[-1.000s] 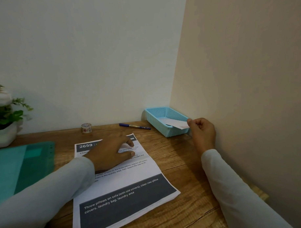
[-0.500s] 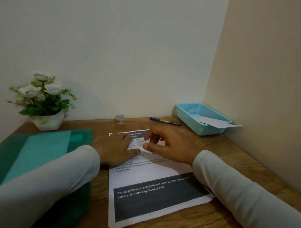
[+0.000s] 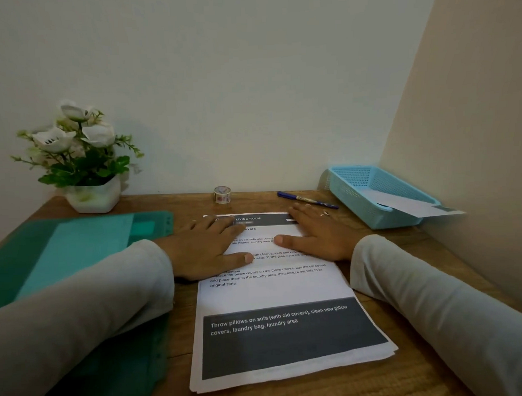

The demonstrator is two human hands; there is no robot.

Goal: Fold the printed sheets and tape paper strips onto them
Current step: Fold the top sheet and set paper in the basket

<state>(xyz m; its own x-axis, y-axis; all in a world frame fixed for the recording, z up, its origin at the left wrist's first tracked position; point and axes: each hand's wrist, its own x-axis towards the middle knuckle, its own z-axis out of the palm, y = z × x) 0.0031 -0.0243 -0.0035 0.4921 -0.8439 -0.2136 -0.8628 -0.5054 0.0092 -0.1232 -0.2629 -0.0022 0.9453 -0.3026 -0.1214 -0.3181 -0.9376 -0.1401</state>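
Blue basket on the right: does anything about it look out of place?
Yes. A white paper slip pokes out over the near right corner of the blue basket, hanging past the rim rather than lying inside. Nothing else stands out.

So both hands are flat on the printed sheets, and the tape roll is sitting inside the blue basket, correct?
Not quite. The head view shows the tape roll on the bare table by the back wall, left of the pen, not in the blue basket. Both the left hand and right hand do lie flat on the printed sheets.
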